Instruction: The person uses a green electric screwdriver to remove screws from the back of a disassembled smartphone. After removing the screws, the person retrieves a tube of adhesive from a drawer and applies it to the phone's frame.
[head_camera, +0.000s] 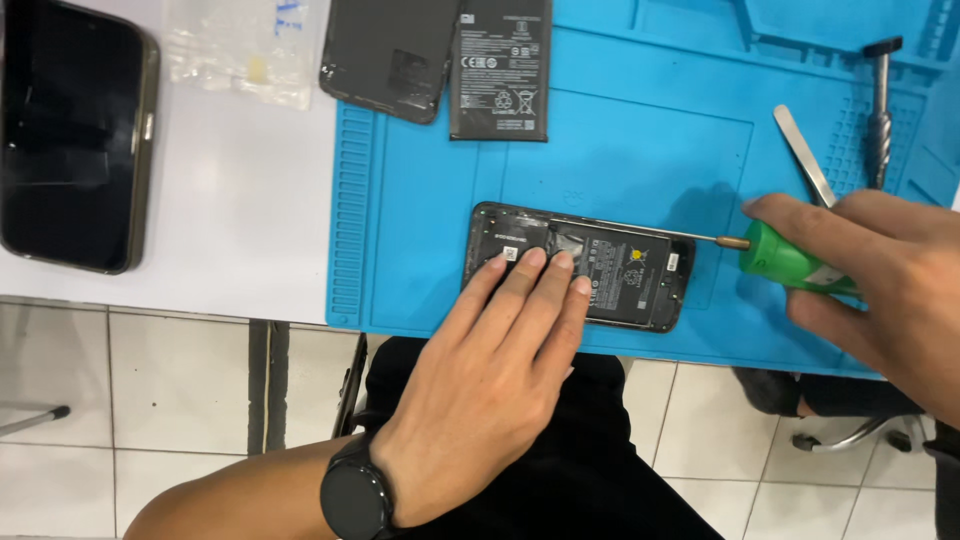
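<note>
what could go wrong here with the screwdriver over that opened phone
The screwdriver shaft runs flat over the battery inside the opened phone; a slip of the right hand could gouge or puncture it. The left hand pins only the phone's near end with its fingertips, so the phone might pivot on the blue mat. The phone also lies close to the mat's front edge and could slide off.

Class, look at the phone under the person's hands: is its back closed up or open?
Open. The phone lies with its battery and inner parts bare; a dark back cover lies apart on the mat.
</note>
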